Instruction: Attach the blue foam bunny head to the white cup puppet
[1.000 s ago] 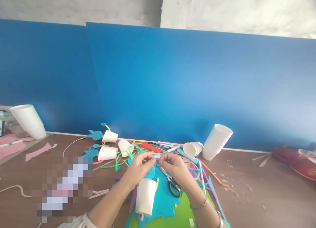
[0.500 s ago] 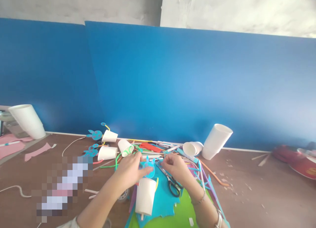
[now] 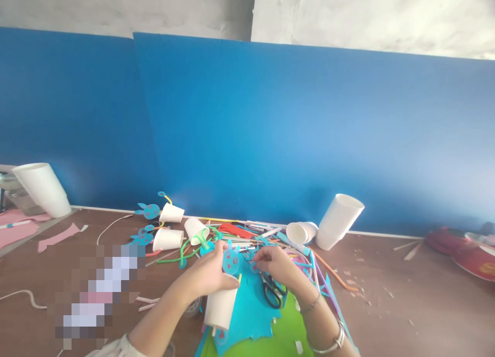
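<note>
Since the left hand (image 3: 207, 277) has tilted the paper cup (image 3: 219, 309) and grips it, blue foam rabbit (image 3: 231, 260) upright at its rim, the right hand (image 3: 275, 266) pinches something small and blue above the scissors (image 3: 273, 291).

Two tall stacks of white paper cups (image 3: 339, 222) (image 3: 42, 190) are leaning against a blue board (image 3: 270, 130) at the back of a brown counter (image 3: 386, 300). Blue foam rabbit cutouts (image 3: 148, 210) are lying beside tipped paper cups (image 3: 168, 239), while green pipe cleaners (image 3: 181, 256) and colored straws (image 3: 247, 233) are piling up nearby. Black-handled scissors (image 3: 273, 291) are resting on a blue foam sheet (image 3: 247, 305). Pink foam scraps (image 3: 60, 237) are lying at left, and a red plate (image 3: 474, 261) is sitting at right among scattered shavings (image 3: 371, 264).
</note>
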Action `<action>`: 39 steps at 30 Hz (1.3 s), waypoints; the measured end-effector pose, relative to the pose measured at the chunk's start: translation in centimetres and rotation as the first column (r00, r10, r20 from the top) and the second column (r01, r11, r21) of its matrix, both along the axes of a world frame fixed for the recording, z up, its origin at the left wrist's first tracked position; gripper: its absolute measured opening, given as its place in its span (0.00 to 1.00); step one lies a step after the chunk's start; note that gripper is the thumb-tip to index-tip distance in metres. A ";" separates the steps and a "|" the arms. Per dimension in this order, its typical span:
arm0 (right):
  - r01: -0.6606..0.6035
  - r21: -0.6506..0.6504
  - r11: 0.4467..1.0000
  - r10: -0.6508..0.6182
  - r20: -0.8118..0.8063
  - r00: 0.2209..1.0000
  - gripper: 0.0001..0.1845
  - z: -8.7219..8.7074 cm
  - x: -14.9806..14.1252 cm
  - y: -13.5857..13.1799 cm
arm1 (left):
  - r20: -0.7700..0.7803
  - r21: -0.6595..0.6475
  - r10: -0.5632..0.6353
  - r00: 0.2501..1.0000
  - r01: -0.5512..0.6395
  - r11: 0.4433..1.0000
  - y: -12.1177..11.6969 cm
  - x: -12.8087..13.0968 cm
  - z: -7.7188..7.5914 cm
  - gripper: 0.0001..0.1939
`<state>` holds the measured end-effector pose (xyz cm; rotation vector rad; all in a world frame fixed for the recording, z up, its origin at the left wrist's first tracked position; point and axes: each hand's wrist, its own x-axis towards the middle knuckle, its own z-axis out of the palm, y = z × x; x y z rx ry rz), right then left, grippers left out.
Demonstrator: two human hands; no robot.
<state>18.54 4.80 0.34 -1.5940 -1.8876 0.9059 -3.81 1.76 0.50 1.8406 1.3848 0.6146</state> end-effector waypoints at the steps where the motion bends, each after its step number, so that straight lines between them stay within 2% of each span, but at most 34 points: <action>1: 0.007 -0.007 1.000 -0.007 -0.024 1.000 0.11 0.1 0.0 0.0 | 0.027 -0.013 -0.013 1.000 0.013 1.000 0.0 -0.1 0.1 0.45; 6: -0.005 -0.042 0.999 -0.006 -0.239 0.971 0.12 1.1 -0.2 -0.4 | 0.216 -0.052 -0.066 0.974 0.079 0.996 0.6 -0.1 0.3 0.57; 11: 0.026 -0.162 0.987 -0.085 -0.370 0.925 0.15 2.6 -0.7 -1.2 | 0.302 -0.051 -0.108 0.947 0.130 0.990 0.9 -0.1 0.4 0.53; 17: 0.058 -0.157 0.986 -0.108 -0.332 0.937 0.15 2.0 -1.1 -1.0 | 0.261 -0.082 -0.095 0.961 0.120 0.989 0.4 0.0 1.1 0.52; 21: 0.067 -0.135 0.989 -0.108 -0.327 0.939 0.14 1.5 -1.3 -0.8 | 0.250 -0.069 -0.105 0.963 0.126 0.990 0.2 0.1 1.2 0.45; 29: 0.097 -0.165 0.982 -0.146 -0.321 0.936 0.12 2.0 -1.9 -1.0 | 0.261 -0.064 -0.105 0.960 0.125 0.990 0.1 0.2 1.2 0.42; 39: 0.070 -0.114 0.991 -0.105 -0.337 0.936 0.12 1.2 -1.5 -0.7 | 0.278 -0.081 -0.102 0.955 0.129 0.988 0.1 0.1 1.0 0.49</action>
